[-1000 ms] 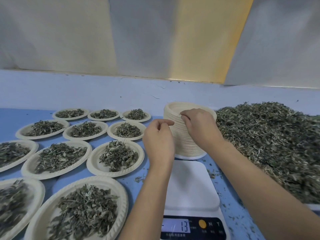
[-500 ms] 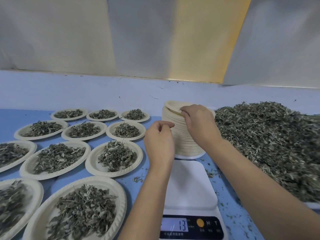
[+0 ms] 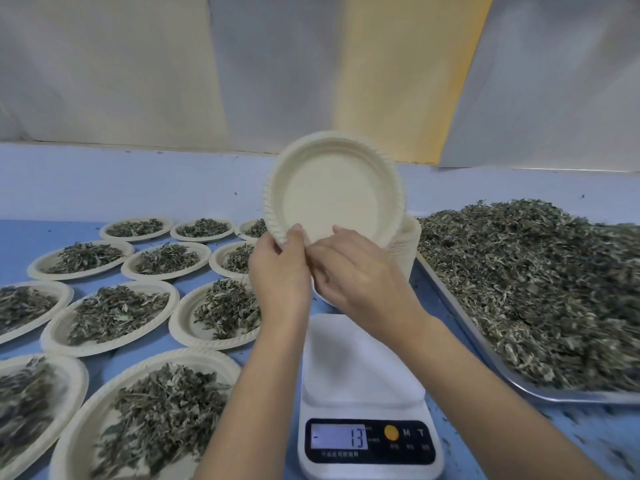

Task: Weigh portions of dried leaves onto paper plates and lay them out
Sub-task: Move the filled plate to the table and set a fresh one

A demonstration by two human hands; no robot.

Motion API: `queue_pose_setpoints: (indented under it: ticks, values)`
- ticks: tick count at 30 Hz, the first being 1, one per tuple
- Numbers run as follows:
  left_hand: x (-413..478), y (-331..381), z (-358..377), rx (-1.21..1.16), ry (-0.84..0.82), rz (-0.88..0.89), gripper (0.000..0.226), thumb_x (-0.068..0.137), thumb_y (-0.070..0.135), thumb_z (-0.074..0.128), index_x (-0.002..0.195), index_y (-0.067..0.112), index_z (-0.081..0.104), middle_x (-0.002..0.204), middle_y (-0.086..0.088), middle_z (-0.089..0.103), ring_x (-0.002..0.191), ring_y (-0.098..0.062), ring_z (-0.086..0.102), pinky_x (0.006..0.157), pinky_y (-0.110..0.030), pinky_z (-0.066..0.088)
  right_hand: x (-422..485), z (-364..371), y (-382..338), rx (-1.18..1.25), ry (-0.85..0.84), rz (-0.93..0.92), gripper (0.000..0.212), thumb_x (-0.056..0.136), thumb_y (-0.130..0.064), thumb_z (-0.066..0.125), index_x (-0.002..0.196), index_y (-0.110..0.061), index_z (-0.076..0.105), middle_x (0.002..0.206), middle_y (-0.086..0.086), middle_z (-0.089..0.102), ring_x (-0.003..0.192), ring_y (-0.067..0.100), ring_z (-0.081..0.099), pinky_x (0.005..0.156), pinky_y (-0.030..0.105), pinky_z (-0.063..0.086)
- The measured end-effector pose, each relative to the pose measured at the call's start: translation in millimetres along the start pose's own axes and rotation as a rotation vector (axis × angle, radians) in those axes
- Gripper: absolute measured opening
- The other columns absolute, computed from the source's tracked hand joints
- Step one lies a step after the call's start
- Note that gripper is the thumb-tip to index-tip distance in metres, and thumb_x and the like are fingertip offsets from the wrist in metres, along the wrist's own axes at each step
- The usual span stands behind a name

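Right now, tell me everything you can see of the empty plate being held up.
The empty plate is round, cream-coloured, seemingly moulded paper, with a flat well and a ribbed rim. It holds no leaves. It is tilted almost on edge, inside facing the camera, in the air in front of the stack of plates. The left hand and the right hand both pinch its lower rim. A doubled edge on its left may be a second plate.
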State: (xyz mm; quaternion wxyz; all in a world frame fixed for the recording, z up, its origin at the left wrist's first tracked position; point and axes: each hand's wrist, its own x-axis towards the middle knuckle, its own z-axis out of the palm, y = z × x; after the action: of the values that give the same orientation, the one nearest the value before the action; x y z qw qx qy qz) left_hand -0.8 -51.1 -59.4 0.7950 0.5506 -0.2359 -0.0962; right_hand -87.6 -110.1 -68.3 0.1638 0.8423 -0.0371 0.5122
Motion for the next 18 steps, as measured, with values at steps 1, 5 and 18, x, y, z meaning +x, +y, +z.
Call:
queue_pose_setpoints:
  ticks: [1,5,18]
  values:
    - [0.7,0.6,-5.1,0.031,-0.005,0.005,0.031,0.089,0.020,0.058,0.060,0.019,0.048,0.053,0.010,0.052,0.057,-0.016,0.048,0.065,-0.036,0.043,-0.6,-4.1,-2.7,-0.005,0.022,0.005,0.011,0.081,-0.004,0.064,0.086,-0.002,0.073,0.084,0.007,0.070,0.079,0.025,0.068,0.100,0.041,0.046]
    - [2.8,4.6,-25.9,0.150,-0.097,0.001,0.016,0.088,0.017,0.054,0.073,0.013,0.054,0.069,-0.001,0.058,0.065,-0.021,0.052,0.062,-0.033,0.042,-1.3,-26.0,-5.1,0.116,0.108,0.342,0.027,0.090,-0.017,0.054,0.107,-0.002,0.068,0.120,0.008,0.063,0.116,0.023,0.055,0.113,0.041,0.030]
    - [-3.7,-5.2,-52.0,0.380,-0.159,0.058,0.046,0.091,0.036,0.045,0.074,-0.001,0.065,0.039,0.005,0.045,0.048,-0.023,0.043,0.057,-0.034,0.039,-67.9,-41.8,-2.4,0.766,0.428,1.261,0.033,0.101,-0.023,0.038,0.099,-0.021,0.071,0.099,-0.006,0.074,0.098,0.011,0.068,0.087,0.029,0.053]
